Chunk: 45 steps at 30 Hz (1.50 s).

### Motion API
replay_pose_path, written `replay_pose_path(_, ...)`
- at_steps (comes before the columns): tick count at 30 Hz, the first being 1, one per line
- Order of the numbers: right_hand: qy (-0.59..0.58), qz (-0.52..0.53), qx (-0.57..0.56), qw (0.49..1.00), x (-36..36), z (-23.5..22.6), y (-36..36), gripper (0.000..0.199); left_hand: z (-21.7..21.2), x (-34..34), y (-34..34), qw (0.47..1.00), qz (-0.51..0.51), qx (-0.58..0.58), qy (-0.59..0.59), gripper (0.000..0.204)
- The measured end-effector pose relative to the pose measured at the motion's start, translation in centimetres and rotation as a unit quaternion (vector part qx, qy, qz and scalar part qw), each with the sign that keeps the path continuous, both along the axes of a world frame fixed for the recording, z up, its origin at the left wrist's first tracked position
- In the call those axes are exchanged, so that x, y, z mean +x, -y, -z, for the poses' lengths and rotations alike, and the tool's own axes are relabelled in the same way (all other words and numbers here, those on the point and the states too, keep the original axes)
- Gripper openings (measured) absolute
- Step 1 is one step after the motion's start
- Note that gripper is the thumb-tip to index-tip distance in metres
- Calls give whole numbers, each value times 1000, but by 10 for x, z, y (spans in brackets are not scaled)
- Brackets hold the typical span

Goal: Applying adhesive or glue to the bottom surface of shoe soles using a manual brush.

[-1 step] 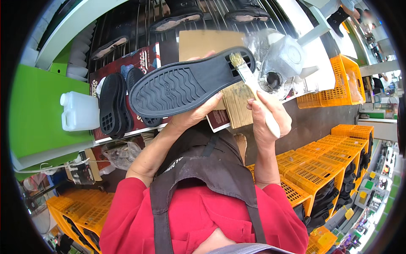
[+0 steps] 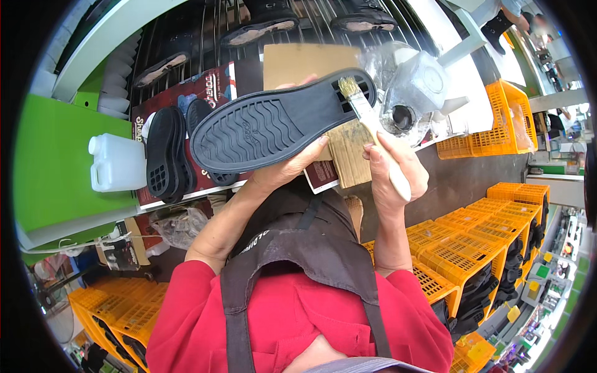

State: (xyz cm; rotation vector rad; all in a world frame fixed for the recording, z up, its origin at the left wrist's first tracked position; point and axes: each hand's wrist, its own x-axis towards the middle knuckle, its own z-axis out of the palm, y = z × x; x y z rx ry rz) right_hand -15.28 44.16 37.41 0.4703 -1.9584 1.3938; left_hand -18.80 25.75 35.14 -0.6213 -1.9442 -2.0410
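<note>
Nothing has moved since before. The left hand (image 2: pixel 283 171) holds a black shoe sole (image 2: pixel 273 124) from below, fingers curled around its edge. The right hand (image 2: pixel 395 165) pinches a paintbrush (image 2: pixel 367 115), bristles touching the heel end. Behind, 2 more soles (image 2: pixel 171 152) lean on a bench (image 2: pixel 155 199) beside a white jug (image 2: pixel 115 163). Orange crates (image 2: pixel 491 239) fill the room.

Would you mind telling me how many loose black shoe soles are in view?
3: one sole held in the left hand, brushed by the paintbrush in the right hand, and two soles standing behind it; more may be hidden.
</note>
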Motion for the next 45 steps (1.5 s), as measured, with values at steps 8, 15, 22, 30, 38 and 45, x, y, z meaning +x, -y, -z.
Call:
replay_pose_path(8, -4, 21, 67, 998, -3, -4, 6, 22, 7, 4, -3, 1000, 13, 9, -7, 76)
replay_pose_path(15, 14, -18, 54, 998, -2, -4, 17, 21, 13, 2, -1, 1000, 0, 2, -16, 73)
replay_pose_path(22, -1, -47, 55, 997, -2, 2, 30, 24, 16, 1, 2, 997, -40, -65, -34, 55)
replay_pose_path(30, 30, -63, 45, 997, 2, -4, 49, 22, 36, -2, 1, 999, -11, 35, -14, 74)
replay_pose_path(38, 36, -94, 59, 993, 5, -2, 58, 22, 43, -1, -1, 981, 68, 179, 34, 77)
replay_pose_path(45, 47, -100, 68, 992, 8, -7, 67, 17, 55, -5, -5, 978, 55, 190, 71, 72)
